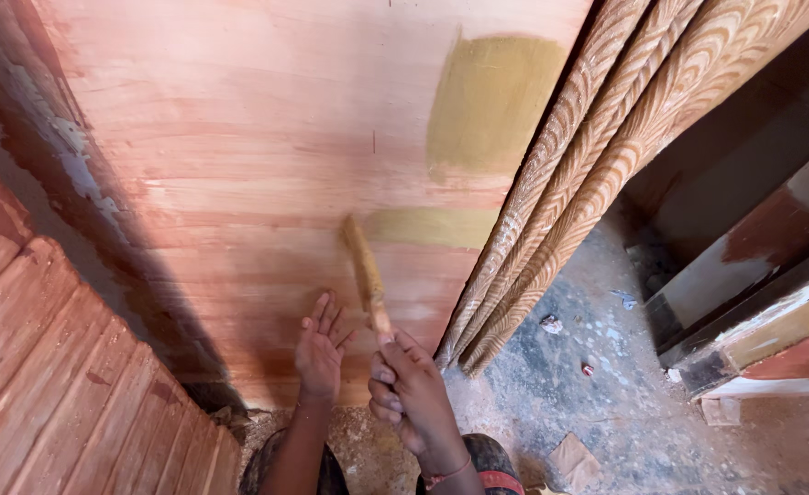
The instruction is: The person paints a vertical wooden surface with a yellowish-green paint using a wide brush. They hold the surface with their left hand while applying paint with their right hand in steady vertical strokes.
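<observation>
We hold a paintbrush [366, 275] in our right hand [412, 390], the fingers clenched around its handle, and its bristle end touches the reddish plywood board [239, 156] just beside an ochre painted stripe [430, 226]. Our left hand [320, 348] lies flat on the board, fingers released. Carved wooden posts [588, 156] lean at the right.

Grey concrete floor [606, 385] w/ sawdust, paper scraps & bits of debris. Carved wavy-grain wood mouldings [597, 156] lean at right — dark frame pieces [753, 275] w/ red-brown & white patches beyond. Ribbed reddish boards [65, 385] at left; warm daylight.
</observation>
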